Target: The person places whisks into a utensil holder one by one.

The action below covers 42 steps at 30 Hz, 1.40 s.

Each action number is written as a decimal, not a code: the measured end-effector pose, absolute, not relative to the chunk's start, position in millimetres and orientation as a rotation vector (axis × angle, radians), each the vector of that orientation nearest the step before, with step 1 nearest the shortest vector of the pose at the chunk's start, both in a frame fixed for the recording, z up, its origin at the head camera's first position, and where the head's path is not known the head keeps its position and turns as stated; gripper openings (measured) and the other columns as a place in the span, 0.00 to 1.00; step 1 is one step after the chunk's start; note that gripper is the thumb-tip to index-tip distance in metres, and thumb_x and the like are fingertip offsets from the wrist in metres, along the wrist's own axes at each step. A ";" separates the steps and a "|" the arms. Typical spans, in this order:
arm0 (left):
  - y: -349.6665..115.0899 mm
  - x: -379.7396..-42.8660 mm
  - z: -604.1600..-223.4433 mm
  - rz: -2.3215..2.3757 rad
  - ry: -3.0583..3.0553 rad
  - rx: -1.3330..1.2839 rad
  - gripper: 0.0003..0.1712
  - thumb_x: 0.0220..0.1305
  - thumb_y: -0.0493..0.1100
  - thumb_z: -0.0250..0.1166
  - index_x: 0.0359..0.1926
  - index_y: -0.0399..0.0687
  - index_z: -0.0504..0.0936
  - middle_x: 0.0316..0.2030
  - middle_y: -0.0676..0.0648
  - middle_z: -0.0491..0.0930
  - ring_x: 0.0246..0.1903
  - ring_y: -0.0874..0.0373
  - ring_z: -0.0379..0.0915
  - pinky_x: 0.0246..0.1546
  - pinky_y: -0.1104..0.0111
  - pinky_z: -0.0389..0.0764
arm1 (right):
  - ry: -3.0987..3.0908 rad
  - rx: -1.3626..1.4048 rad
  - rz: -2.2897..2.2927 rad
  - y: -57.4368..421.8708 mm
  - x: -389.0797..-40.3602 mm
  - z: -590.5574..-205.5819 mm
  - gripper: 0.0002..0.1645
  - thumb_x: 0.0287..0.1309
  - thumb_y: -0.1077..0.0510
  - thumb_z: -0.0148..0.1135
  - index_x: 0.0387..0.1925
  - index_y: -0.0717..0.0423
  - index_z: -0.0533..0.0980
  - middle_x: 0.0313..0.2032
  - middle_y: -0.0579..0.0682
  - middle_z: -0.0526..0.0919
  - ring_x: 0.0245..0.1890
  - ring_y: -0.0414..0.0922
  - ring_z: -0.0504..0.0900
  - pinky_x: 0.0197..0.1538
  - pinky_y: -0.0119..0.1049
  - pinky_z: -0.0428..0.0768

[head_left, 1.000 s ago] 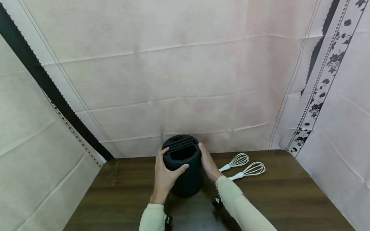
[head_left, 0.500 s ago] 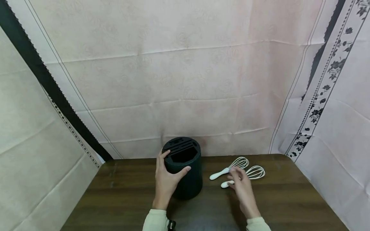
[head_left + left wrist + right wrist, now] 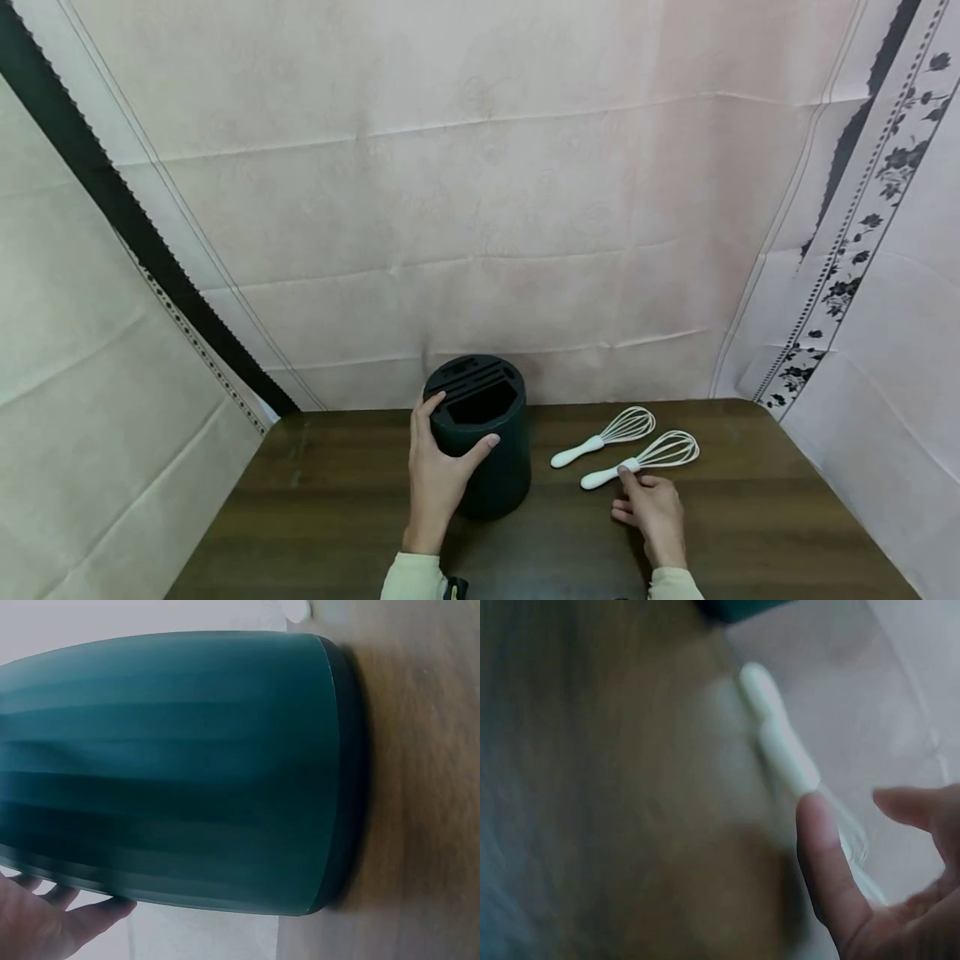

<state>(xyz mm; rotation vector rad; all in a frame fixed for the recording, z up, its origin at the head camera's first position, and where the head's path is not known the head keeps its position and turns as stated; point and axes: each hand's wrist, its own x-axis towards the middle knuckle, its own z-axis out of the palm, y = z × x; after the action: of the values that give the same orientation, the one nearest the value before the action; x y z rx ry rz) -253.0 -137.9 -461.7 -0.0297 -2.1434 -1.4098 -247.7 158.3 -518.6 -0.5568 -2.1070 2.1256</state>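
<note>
A dark green, round knife block [image 3: 495, 475] with slots and a larger opening in its top stands upright on the table. My left hand [image 3: 437, 487] grips its near left side, thumb across the front and fingers round the left. The block's ribbed wall [image 3: 187, 765] fills the left wrist view. To the right lie two white whisks, a farther whisk [image 3: 576, 454] and a nearer whisk [image 3: 600, 478]. My right hand [image 3: 656, 512] is at the nearer whisk's neck, a fingertip on or just before it. Thumb and finger stand apart in the right wrist view.
The brown wooden table [image 3: 337, 517] has a rounded far right corner. Pale cloth [image 3: 480, 208] hangs right behind its far edge and down both sides.
My right hand has left the block's right side, passed over the whisks and come down to the nearer whisk's neck. My left hand has stayed on the block.
</note>
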 end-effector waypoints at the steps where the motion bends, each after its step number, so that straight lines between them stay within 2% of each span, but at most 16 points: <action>1: -138.3 -253.1 -460.8 -1.404 -2.153 -0.028 0.54 0.50 0.71 0.81 0.74 0.74 0.64 0.82 0.53 0.51 0.77 0.42 0.57 0.69 0.34 0.66 | -2.153 -0.564 2.097 159.2 -249.8 -520.5 0.42 0.74 0.53 0.62 0.67 0.87 0.60 0.40 0.69 0.86 0.22 0.42 0.88 0.30 0.36 0.87; 4: -140.4 -252.3 -458.9 -1.405 -2.162 -0.044 0.51 0.55 0.67 0.79 0.75 0.75 0.64 0.83 0.50 0.50 0.78 0.41 0.56 0.69 0.33 0.64 | -2.286 -0.586 1.998 162.6 -255.6 -525.7 0.37 0.73 0.49 0.63 0.59 0.84 0.71 0.27 0.56 0.88 0.19 0.42 0.87 0.28 0.35 0.87; 6: -141.6 -251.9 -458.6 -1.408 -2.161 -0.064 0.48 0.59 0.64 0.78 0.75 0.75 0.63 0.83 0.50 0.50 0.78 0.41 0.55 0.69 0.33 0.63 | -2.374 -0.599 1.894 165.3 -259.9 -528.1 0.34 0.71 0.46 0.64 0.53 0.79 0.77 0.22 0.51 0.88 0.17 0.41 0.87 0.28 0.33 0.86; 12: -140.6 -253.3 -461.6 -1.428 -2.134 -0.112 0.43 0.66 0.58 0.74 0.77 0.72 0.63 0.83 0.50 0.49 0.79 0.41 0.53 0.71 0.33 0.60 | -2.543 -0.614 1.690 176.2 -272.1 -528.2 0.28 0.68 0.43 0.65 0.41 0.68 0.85 0.19 0.46 0.87 0.16 0.40 0.86 0.34 0.29 0.83; 14: -140.2 -251.9 -462.4 -1.436 -2.125 -0.119 0.42 0.68 0.57 0.73 0.77 0.71 0.63 0.83 0.49 0.49 0.80 0.41 0.52 0.71 0.32 0.59 | -2.573 -0.609 1.653 178.3 -272.0 -527.0 0.25 0.68 0.44 0.64 0.37 0.65 0.86 0.19 0.46 0.87 0.16 0.40 0.87 0.42 0.35 0.84; 16: -140.1 -250.9 -461.8 -1.445 -2.117 -0.127 0.40 0.70 0.56 0.71 0.77 0.71 0.63 0.83 0.48 0.49 0.80 0.41 0.51 0.72 0.32 0.57 | -2.580 -0.605 1.647 179.0 -272.6 -525.4 0.24 0.68 0.45 0.63 0.36 0.64 0.86 0.19 0.46 0.87 0.16 0.40 0.87 0.44 0.38 0.85; 19: -140.6 -250.2 -458.7 -1.459 -2.118 -0.138 0.38 0.72 0.56 0.68 0.77 0.71 0.63 0.84 0.48 0.48 0.80 0.41 0.50 0.73 0.32 0.55 | -2.608 -0.609 1.605 178.6 -273.5 -522.6 0.21 0.67 0.47 0.60 0.32 0.61 0.84 0.18 0.45 0.87 0.16 0.40 0.86 0.55 0.50 0.81; 21: -141.1 -250.6 -456.9 -1.473 -2.119 -0.152 0.37 0.73 0.55 0.67 0.77 0.71 0.63 0.84 0.48 0.48 0.81 0.42 0.49 0.73 0.32 0.54 | -2.623 -0.612 1.593 178.2 -274.2 -520.9 0.21 0.66 0.48 0.58 0.30 0.61 0.83 0.16 0.45 0.86 0.16 0.40 0.86 0.58 0.55 0.79; 23: -141.7 -251.1 -456.4 -1.485 -2.121 -0.165 0.36 0.73 0.55 0.67 0.77 0.70 0.63 0.84 0.49 0.48 0.81 0.43 0.49 0.74 0.33 0.54 | -2.645 -0.614 1.560 177.5 -274.2 -520.2 0.21 0.65 0.48 0.57 0.28 0.60 0.82 0.15 0.45 0.85 0.15 0.40 0.85 0.62 0.63 0.73; 24: -142.1 -251.2 -456.4 -1.491 -2.120 -0.170 0.36 0.74 0.55 0.67 0.77 0.70 0.63 0.84 0.48 0.48 0.81 0.43 0.49 0.74 0.33 0.54 | -2.652 -0.615 1.552 177.1 -274.0 -520.3 0.20 0.65 0.48 0.57 0.28 0.60 0.81 0.15 0.45 0.84 0.15 0.40 0.85 0.61 0.63 0.73; 26: -143.9 -250.4 -457.1 -1.497 -2.122 -0.168 0.36 0.73 0.55 0.67 0.77 0.70 0.63 0.84 0.48 0.48 0.81 0.43 0.49 0.74 0.33 0.53 | -2.645 -0.618 1.580 175.5 -273.1 -521.1 0.20 0.66 0.48 0.57 0.31 0.62 0.80 0.15 0.45 0.84 0.15 0.39 0.85 0.57 0.57 0.79; 29: -145.9 -250.5 -457.0 -1.500 -2.118 -0.175 0.36 0.73 0.54 0.67 0.77 0.68 0.63 0.84 0.48 0.47 0.81 0.42 0.49 0.74 0.33 0.53 | -2.537 -0.613 1.761 175.4 -271.8 -523.0 0.20 0.67 0.51 0.57 0.37 0.67 0.78 0.16 0.47 0.84 0.16 0.38 0.85 0.41 0.44 0.87; 32: -148.2 -251.7 -455.4 -1.497 -2.112 -0.185 0.36 0.73 0.53 0.67 0.77 0.68 0.63 0.84 0.48 0.47 0.80 0.42 0.49 0.74 0.32 0.53 | -2.362 -0.612 1.979 176.2 -271.3 -523.8 0.18 0.67 0.56 0.57 0.43 0.72 0.74 0.18 0.48 0.83 0.17 0.37 0.83 0.27 0.32 0.85; 38: -150.3 -253.7 -455.1 -1.497 -2.117 -0.200 0.37 0.73 0.53 0.67 0.77 0.67 0.63 0.83 0.47 0.49 0.80 0.42 0.51 0.74 0.33 0.54 | -2.214 -0.586 2.123 179.3 -268.0 -519.3 0.14 0.67 0.64 0.56 0.46 0.71 0.66 0.25 0.49 0.78 0.21 0.36 0.80 0.25 0.30 0.84; 42: -147.6 -255.3 -455.2 -1.503 -2.120 -0.208 0.36 0.73 0.52 0.67 0.77 0.66 0.63 0.83 0.47 0.49 0.79 0.42 0.51 0.74 0.34 0.55 | -2.208 -0.552 2.167 184.1 -264.7 -514.3 0.11 0.66 0.65 0.55 0.44 0.70 0.66 0.30 0.50 0.76 0.26 0.37 0.79 0.29 0.30 0.84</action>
<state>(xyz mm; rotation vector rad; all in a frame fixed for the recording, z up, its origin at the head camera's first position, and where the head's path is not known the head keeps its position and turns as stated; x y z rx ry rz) -255.3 -147.6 -455.2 -0.2075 -2.1201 -1.5027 -264.7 184.1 -514.3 -0.5524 -2.2076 2.1670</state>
